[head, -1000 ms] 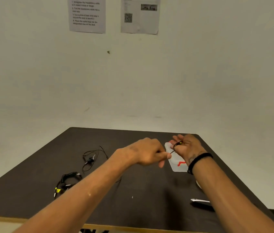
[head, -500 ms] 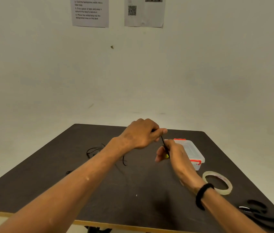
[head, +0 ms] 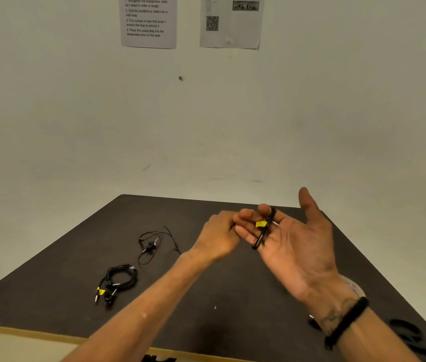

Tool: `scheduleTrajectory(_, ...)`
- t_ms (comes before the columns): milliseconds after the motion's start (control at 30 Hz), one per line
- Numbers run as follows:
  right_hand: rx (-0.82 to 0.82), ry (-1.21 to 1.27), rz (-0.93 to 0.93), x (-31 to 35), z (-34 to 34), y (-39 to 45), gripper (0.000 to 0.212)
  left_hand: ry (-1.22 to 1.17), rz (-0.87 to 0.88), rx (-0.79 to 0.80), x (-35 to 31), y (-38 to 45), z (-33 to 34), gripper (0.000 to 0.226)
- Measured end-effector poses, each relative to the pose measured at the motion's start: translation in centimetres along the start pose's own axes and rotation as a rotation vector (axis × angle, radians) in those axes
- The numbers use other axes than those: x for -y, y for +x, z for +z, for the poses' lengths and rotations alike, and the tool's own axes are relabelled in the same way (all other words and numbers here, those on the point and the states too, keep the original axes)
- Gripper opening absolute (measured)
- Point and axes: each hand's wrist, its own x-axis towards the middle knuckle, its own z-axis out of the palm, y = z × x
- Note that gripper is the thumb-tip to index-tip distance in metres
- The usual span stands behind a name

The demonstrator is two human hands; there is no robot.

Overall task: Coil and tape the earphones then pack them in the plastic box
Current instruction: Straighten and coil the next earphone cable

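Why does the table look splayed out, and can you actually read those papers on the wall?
Head view: the wide-angle lens fans the table edges outward; the instruction sheet is soft yet partly legible; lighting is flat and dim; the left hand looks slightly smeared.

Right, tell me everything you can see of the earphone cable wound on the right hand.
The earphone cable is thin, black and looks rubbery, wound in several loops around the extended fingers of the right hand, which is held palm up above the dark table. A small yellow tag sits on the loops. The left hand meets the right fingertips, apparently pinching the cable's end, though that end is hidden.
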Motion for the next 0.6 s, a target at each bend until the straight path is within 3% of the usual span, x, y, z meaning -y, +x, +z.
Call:
scheduleTrajectory(100, 0.009, 0.038, -0.069, 0.6, -0.1, 0.6, 0.074, -0.056, -0.048, 0.024, -0.1, -0.2, 0.8, 0.044)
scheduleTrajectory(333, -0.098, -0.098, -0.253, 1.2, -1.5, 2.0, 0.085, -0.015, 0.060, 0.172, -0.9, -1.0, 1.3, 0.055)
scheduleTrajectory(500, -0.193, -0.186, -0.241, 1.2, -2.9, 2.4, 0.087, 0.134, 0.140, 0.234, -2.0, -1.0, 1.0, 0.060)
scheduleTrajectory(600, -0.169, -0.292, -0.149, 0.9, -4.0, 2.2, 0.096, 0.198, 0.172, 0.222, -3.0, -0.4, 0.3, 0.062)
